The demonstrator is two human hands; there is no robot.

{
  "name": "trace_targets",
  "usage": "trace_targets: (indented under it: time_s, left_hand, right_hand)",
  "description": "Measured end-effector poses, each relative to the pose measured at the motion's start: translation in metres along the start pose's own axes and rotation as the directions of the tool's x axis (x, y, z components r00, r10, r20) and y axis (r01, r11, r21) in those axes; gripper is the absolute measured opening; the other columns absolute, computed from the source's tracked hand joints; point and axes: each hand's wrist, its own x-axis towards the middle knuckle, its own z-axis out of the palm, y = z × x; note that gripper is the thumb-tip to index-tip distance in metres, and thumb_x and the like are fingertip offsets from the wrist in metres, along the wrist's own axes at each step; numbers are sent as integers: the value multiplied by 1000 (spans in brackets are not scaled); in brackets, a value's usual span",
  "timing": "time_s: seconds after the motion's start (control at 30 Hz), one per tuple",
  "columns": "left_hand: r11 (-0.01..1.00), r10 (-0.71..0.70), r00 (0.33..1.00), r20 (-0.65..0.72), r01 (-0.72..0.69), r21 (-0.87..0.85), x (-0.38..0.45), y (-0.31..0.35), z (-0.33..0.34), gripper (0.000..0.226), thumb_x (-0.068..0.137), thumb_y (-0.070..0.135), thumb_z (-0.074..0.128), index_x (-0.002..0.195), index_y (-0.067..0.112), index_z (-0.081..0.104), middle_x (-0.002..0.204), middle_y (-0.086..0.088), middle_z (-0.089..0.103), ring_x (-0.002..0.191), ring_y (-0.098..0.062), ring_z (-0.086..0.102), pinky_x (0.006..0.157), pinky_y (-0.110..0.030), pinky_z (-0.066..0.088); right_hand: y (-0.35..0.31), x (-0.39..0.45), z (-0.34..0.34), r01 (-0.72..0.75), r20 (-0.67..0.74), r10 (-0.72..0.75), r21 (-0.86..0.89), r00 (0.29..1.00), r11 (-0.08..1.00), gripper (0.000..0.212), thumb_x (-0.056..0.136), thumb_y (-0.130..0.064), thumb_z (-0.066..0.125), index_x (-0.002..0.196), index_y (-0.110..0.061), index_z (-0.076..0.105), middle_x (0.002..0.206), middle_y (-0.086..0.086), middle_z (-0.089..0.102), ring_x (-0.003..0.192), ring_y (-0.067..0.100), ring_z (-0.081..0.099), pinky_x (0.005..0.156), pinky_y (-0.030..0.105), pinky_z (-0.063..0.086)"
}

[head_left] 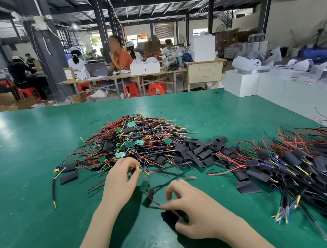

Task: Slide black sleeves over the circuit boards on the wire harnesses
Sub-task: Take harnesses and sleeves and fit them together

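The green bench [32, 160] carries 3 groups of parts. At centre lies a pile of unsleeved wire harnesses [134, 140] with red, black, yellow and purple leads and bare green circuit boards showing among them. Just to its right lies a heap of loose black sleeves [203, 150], flat and overlapping. Further right lies a pile of sleeved harnesses [294, 159], each with a black sleeve around its middle and its leads fanned toward the near edge. 2 more loose sleeves [69, 178] lie at the left foot of the centre pile.

The left hand [120, 180] is raised just in front of the centre pile. Its thumb and forefinger pinch the yellow-tipped end of 1 harness [144, 182]. The green circuit board of that harness hangs below the pinch, motion-blurred, clear of the bench surface. Its red and black leads run down and right toward the other hand.

The right hand [194, 206] rests low over the bench near the front edge. Its fingers are curled around a black sleeve [177, 214], with the thumb below and the forefinger above. The red lead meets the hand at the forefinger tip. Whether the lead has entered the sleeve cannot be told, because the hand covers the sleeve opening.

White boxes [240, 85] stand along the far right edge of the bench.
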Motion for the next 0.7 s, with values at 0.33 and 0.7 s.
trace_targets:
  time_s: [0.33,0.7]
  left_hand:
    - [906,-340,940,-32,318,-280,2,12,11,14,91,11,61,94,20,71,80,-1,68,68,-23,60,65,-29,45]
    - [781,-392,917,70,372,-502,2,17,14,17,88,23,69,71,22,67,48,15,47,45,-6,32,50,-23,28]
  right_hand:
    - [1,1,1,-157,68,155,28,986,987,35,82,-46,57,111,-31,67,96,-2,47,86,18,51,77,32,44]
    - [0,1,6,-197,73,197,-5,978,980,48,78,-64,57,111,-32,67,95,1,46,85,21,50,74,32,42]
